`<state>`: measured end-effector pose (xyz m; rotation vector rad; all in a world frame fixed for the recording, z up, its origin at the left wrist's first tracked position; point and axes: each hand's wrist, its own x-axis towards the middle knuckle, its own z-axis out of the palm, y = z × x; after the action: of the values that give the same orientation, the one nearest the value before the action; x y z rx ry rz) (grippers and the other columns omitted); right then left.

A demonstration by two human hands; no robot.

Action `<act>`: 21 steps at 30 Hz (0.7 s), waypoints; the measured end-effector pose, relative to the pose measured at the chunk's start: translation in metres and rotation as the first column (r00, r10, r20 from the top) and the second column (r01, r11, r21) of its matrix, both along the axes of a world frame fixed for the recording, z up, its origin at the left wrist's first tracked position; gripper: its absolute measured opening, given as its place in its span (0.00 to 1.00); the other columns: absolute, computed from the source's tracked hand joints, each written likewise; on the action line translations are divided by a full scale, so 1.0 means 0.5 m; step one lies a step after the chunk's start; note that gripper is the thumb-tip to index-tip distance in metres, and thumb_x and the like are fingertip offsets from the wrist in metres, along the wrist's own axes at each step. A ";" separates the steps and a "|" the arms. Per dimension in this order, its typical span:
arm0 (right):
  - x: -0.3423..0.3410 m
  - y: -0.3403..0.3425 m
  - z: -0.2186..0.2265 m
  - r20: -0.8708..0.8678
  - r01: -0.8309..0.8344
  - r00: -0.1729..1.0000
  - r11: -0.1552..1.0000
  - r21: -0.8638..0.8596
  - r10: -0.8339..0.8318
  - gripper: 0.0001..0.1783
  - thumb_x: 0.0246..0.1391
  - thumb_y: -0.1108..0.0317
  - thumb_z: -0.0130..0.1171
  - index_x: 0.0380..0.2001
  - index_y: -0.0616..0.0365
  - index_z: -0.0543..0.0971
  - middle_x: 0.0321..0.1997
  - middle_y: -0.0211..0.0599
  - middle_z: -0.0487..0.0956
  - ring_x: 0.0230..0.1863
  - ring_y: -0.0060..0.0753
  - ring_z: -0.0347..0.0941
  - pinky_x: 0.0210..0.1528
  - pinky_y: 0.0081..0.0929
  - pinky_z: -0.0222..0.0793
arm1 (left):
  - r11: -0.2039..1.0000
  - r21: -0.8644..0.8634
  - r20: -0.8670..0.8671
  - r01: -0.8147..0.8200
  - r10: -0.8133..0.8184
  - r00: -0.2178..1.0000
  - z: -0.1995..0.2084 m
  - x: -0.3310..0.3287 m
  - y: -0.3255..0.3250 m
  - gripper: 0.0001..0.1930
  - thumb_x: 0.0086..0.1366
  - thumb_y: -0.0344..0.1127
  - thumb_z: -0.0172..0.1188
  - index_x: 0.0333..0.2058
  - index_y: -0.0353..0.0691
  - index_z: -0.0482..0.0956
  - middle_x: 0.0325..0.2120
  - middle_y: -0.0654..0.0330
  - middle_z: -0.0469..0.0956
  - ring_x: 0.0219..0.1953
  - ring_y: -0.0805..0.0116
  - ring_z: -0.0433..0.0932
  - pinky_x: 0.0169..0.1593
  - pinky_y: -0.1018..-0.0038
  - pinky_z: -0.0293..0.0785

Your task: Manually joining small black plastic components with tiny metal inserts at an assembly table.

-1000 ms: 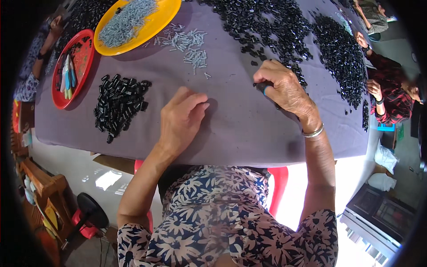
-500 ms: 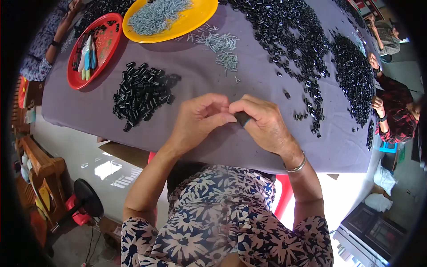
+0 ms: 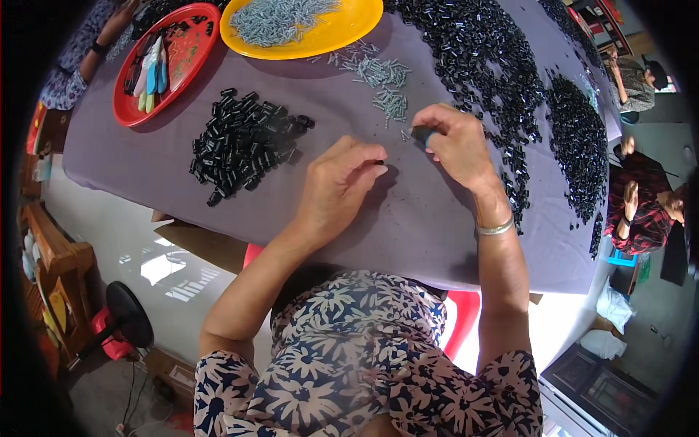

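Observation:
Over the table, my left hand (image 3: pixel 341 182) is closed in a pinch, with a small black plastic piece (image 3: pixel 379 162) just showing between thumb and fingertip. My right hand (image 3: pixel 457 144) is further forward and to the right, its fingers curled together. A black finger cover (image 3: pixel 421 134) with a blue edge is on one of its digits, and a metal bangle (image 3: pixel 496 227) circles the wrist. Beside that cover lies a small grey screw (image 3: pixel 405 135); whether the right fingers hold anything is hidden. Loose grey screws (image 3: pixel 391 105) lie just beyond. A pile of black plastic pieces (image 3: pixel 244 146) sits left of my left hand.
A yellow plate (image 3: pixel 349 33) of grey screws stands at the far edge. Left of it, a red tray (image 3: pixel 191 76) holds several coloured-handled tools. Heaps of black pieces (image 3: pixel 480 62) spread across the right side. Other people sit at the table's left and right.
My hands have separated. The right one has moved forward and right toward the loose screws; the left stays pinched, a little further forward. The view has shifted slightly.

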<state>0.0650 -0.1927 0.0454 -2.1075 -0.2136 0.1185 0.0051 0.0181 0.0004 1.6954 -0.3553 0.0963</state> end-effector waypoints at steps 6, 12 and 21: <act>0.025 0.018 -0.005 -0.055 -0.020 0.998 0.968 -0.249 0.007 0.05 0.47 0.76 0.59 0.29 0.62 0.82 0.23 0.24 0.77 0.23 0.15 0.69 0.26 0.18 0.66 | 1.000 0.016 0.041 -0.008 0.007 0.999 0.008 -0.002 -0.001 0.10 0.60 0.18 0.64 0.40 0.34 0.81 0.31 0.62 0.76 0.28 0.77 0.73 0.31 0.80 0.70; 0.026 0.020 -0.010 0.011 -0.095 0.994 0.928 -0.360 0.106 0.08 0.43 0.72 0.61 0.29 0.60 0.83 0.22 0.35 0.80 0.23 0.28 0.76 0.31 0.27 0.72 | 0.999 0.043 0.057 -0.021 0.018 0.998 0.010 0.000 -0.001 0.10 0.60 0.19 0.64 0.40 0.35 0.81 0.31 0.62 0.76 0.28 0.76 0.72 0.31 0.80 0.70; 0.021 0.000 -0.002 -0.338 0.115 0.941 0.961 0.251 -0.025 0.07 0.48 0.79 0.53 0.28 0.64 0.80 0.24 0.25 0.76 0.21 0.14 0.66 0.24 0.15 0.61 | 0.999 0.031 -0.022 -0.036 0.037 0.999 0.018 -0.004 -0.006 0.10 0.58 0.21 0.64 0.40 0.36 0.81 0.31 0.57 0.76 0.29 0.66 0.77 0.34 0.74 0.73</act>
<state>0.0757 -0.1925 0.0444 -1.7902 0.0483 0.3790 0.0032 0.0152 0.0094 1.7325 -0.3108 0.0992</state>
